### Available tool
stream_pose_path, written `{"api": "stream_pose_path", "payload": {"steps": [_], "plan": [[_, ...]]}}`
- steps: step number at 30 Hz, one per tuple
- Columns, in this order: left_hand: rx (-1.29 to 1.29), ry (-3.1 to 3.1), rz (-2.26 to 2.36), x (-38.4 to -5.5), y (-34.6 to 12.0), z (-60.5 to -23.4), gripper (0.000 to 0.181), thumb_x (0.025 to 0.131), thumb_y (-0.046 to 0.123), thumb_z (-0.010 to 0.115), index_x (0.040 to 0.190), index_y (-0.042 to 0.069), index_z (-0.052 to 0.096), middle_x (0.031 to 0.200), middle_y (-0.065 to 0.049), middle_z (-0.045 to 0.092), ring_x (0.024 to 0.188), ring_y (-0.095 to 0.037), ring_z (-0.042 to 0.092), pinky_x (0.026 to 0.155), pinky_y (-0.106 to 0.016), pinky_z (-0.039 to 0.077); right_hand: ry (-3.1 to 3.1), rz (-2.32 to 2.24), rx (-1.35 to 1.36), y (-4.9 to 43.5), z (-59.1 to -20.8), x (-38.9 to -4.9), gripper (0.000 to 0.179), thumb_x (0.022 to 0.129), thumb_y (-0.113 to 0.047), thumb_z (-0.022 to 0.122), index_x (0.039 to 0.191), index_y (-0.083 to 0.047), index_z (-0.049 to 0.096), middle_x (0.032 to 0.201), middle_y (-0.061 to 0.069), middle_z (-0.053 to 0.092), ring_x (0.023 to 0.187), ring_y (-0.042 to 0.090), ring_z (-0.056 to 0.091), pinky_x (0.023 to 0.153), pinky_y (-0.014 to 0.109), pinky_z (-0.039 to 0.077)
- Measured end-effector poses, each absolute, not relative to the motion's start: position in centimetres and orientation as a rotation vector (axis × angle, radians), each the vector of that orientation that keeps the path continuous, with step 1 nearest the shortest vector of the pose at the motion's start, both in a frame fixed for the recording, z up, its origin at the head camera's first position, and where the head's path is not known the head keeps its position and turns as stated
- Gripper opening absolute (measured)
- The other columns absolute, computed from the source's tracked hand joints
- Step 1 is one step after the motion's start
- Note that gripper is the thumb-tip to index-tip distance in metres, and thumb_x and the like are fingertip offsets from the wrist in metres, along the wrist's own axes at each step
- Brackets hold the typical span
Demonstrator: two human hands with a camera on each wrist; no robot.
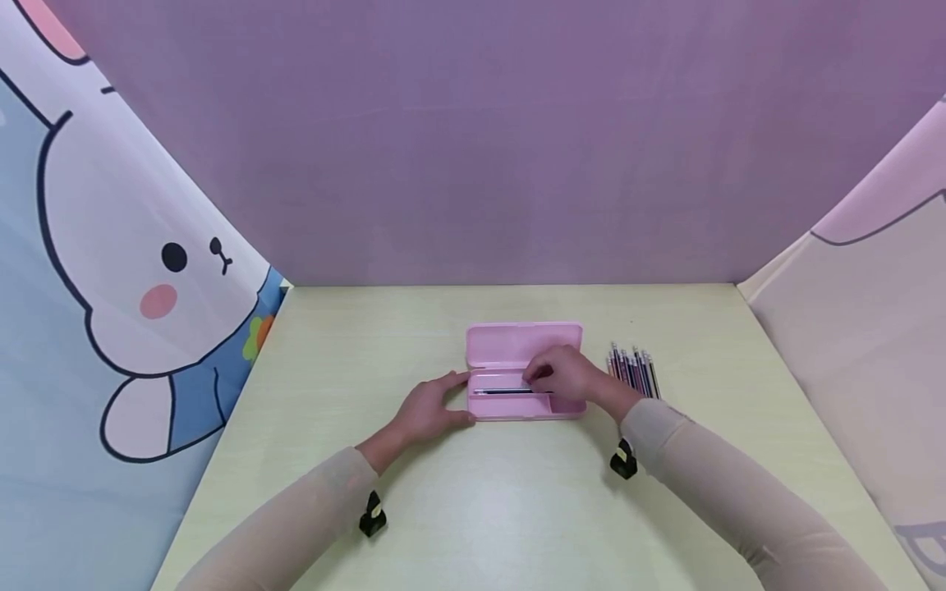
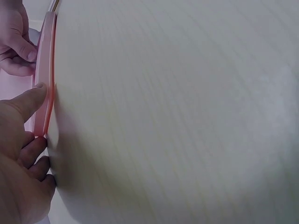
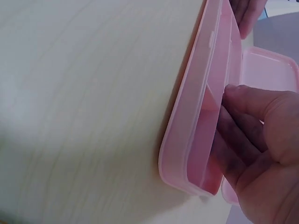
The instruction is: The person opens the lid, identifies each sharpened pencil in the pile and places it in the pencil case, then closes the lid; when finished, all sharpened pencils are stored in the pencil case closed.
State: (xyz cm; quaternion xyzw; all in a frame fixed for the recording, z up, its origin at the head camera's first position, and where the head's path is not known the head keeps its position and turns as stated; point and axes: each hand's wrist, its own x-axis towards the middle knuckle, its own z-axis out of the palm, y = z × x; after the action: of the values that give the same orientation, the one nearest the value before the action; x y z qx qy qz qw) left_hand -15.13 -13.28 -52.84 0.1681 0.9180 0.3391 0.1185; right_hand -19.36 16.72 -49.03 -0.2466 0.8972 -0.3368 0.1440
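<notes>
left hand, fingers wide, touches the left end of the open pink case on the table. right hand, fingers bunched, is at a pencil inside; whether it's held, i cannot tell.

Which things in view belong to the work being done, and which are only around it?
Likely part of the job:
pink pencil case, open, gripped by the left hand
dark pencil inside, beside the right hand
loose pencils right of the case

Probably only around it:
purple backdrop
rabbit-print cloth
black device near the left sleeve
</notes>
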Motion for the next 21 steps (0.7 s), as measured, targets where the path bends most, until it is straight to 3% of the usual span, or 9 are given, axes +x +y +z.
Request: {"api": "stream_pose_path", "payload": {"steps": [12,21], "plan": [[0.492,2.679,0.984,-15.2,-13.1,-53.0,0.083,0.083,0.041,0.084,0.155,0.022,0.047,0.157,-0.014,0.047,0.147,-0.035,0.044,0.119,-0.056,0.037,2.508,-1.210,-0.621,19.3,-48.3,-18.9,0.023,0.091,-0.004,0.077,0.113,-0.002,0.076,0.106,0.010,0.077,0.100,0.023,0.073,0.087,0.031,0.061],[0.506,2.686,0.973,-15.2,-13.1,-52.7,0.083,0.083,0.039,0.084,0.155,0.019,0.047,0.156,-0.012,0.049,0.147,-0.035,0.043,0.120,-0.055,0.036,2.482,-1.305,-0.423,23.4,-45.1,-18.8,0.032,0.095,-0.009,0.073,0.126,0.000,0.070,0.115,0.016,0.074,0.104,0.024,0.069,0.082,0.028,0.062]]}}
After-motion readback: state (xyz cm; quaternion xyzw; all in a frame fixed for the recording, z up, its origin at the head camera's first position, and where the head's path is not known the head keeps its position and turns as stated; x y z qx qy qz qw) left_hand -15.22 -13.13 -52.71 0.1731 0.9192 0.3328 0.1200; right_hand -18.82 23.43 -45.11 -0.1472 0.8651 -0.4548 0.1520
